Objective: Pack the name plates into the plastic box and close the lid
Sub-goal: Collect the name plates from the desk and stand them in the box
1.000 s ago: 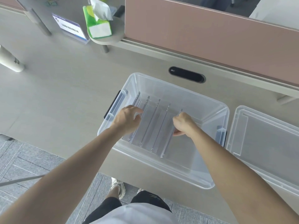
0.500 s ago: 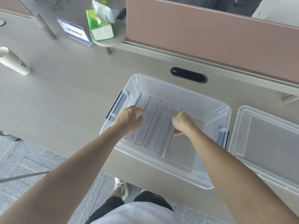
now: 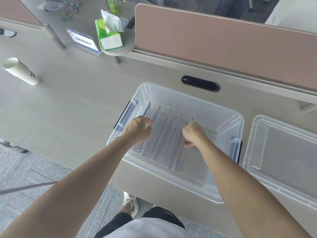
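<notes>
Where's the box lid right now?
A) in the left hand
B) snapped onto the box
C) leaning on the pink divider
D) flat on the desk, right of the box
D. The clear lid lies flat on the desk just right of the open plastic box, while the left hand and right hand are both inside the box at the name plates.

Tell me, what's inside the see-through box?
Inside the plastic box stand clear name plates, side by side in a row. The left hand and right hand reach in and cover parts of the outer plates. The right side of the box holds nothing.
</notes>
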`<state>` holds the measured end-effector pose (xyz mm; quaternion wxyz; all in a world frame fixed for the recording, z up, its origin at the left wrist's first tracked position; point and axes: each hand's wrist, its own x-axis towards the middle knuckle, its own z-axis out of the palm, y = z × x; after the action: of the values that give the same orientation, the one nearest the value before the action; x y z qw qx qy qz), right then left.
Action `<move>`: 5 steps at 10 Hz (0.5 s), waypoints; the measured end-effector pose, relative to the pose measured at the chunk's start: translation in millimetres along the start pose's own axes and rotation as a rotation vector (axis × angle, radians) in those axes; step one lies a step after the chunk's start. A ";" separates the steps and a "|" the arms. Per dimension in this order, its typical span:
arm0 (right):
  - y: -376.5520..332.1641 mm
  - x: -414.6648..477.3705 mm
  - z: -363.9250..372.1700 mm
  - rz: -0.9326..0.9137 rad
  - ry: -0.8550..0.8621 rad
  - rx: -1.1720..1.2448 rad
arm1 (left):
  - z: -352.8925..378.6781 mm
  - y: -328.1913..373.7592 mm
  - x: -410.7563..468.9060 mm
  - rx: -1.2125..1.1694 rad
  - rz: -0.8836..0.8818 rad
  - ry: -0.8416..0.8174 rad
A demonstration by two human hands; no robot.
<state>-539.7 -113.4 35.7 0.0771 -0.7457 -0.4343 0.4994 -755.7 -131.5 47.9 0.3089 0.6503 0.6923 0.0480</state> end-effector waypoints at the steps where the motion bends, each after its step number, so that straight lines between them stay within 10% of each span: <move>1: -2.4 -2.3 -0.1 -0.001 -0.006 0.035 | -1.5 1.6 -2.5 -0.010 -0.004 0.000; 5: -9.6 -25.8 -15.4 0.000 0.235 -0.248 | -46.6 5.4 -21.0 -0.258 0.042 0.111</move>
<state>-535.8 -121.3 66.0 0.0346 -0.8027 -0.4807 0.3512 -774.6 -134.6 95.7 0.3500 0.6161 0.6825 0.1790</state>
